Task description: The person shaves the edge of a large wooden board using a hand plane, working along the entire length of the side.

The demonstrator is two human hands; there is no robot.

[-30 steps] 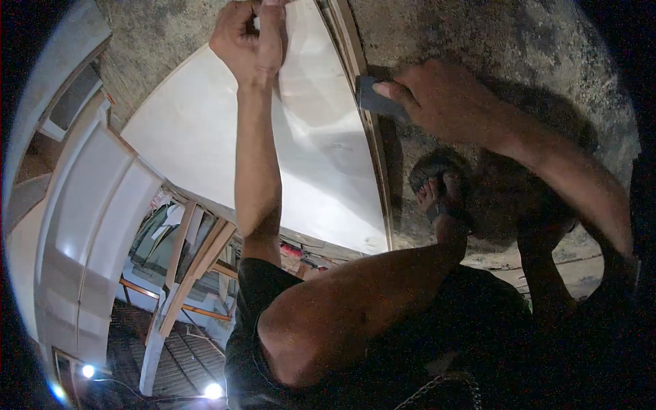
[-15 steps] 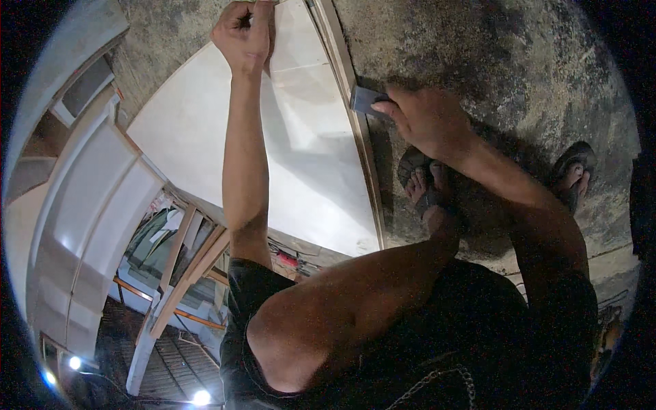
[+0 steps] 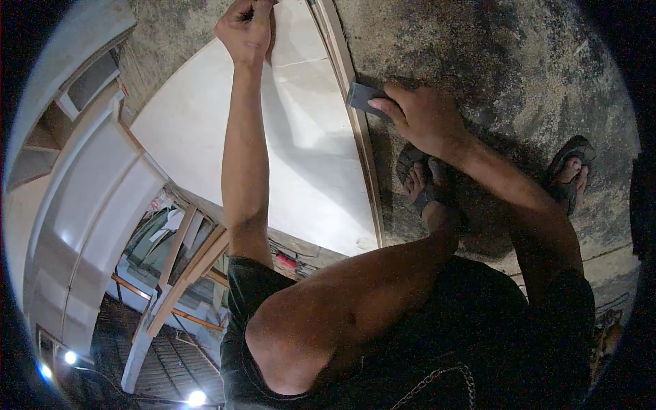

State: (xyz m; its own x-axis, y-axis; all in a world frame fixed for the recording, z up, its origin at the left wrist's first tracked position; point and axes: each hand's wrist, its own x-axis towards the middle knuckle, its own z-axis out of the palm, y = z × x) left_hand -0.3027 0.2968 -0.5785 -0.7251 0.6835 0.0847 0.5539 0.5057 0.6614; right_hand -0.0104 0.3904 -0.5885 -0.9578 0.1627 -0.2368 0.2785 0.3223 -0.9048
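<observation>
A large white panel (image 3: 314, 164) with a wooden strip (image 3: 362, 140) along its right edge takes up the upper middle. At the top of the view, my left hand (image 3: 244, 31) is closed with curled fingers at the panel's far edge; its fingertips are partly cut off by the frame. My right hand (image 3: 427, 119) grips a small flat grey block (image 3: 365, 98) between thumb and fingers. The block's left end touches the wooden strip, about a third of the way down its visible length. My left forearm crosses over the panel and casts a shadow on it.
A stained concrete floor (image 3: 478, 48) lies right of the panel. My sandalled feet (image 3: 420, 181) are below my right hand, and my bent knee (image 3: 287, 348) is near the panel's lower edge. Pale cabinet-like boards (image 3: 89, 205) and a wooden frame (image 3: 188, 280) stand at left.
The grey block has shifted slightly up and left with my right hand, still against the strip. My left hand sits a little higher in the view, its grip much the same.
</observation>
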